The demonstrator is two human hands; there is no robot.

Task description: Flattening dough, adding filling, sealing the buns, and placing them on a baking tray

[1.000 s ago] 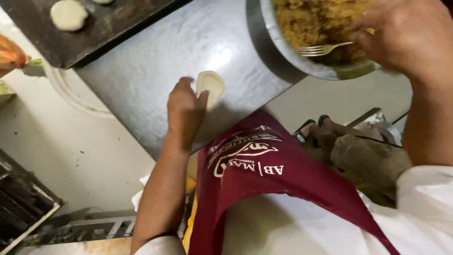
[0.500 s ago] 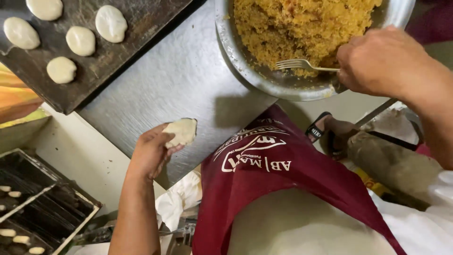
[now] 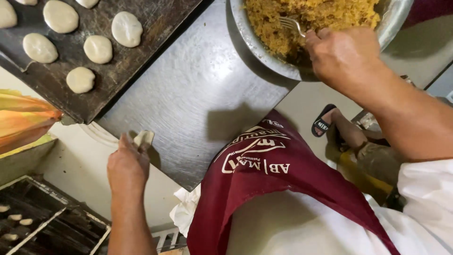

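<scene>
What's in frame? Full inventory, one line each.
dough discs: seven at least partly visible, pale cream, on the tray, top left
tray: one, dark, top left
metal table: one, grey steel, centre
bowl: one, metal, top right, holds yellow-orange filling
fork: one, silver, in the filling
dough piece: one, pale, at table edge
apron: one, maroon, lower centre
left hand: holds the dough piece
right hand: holds the fork
</scene>
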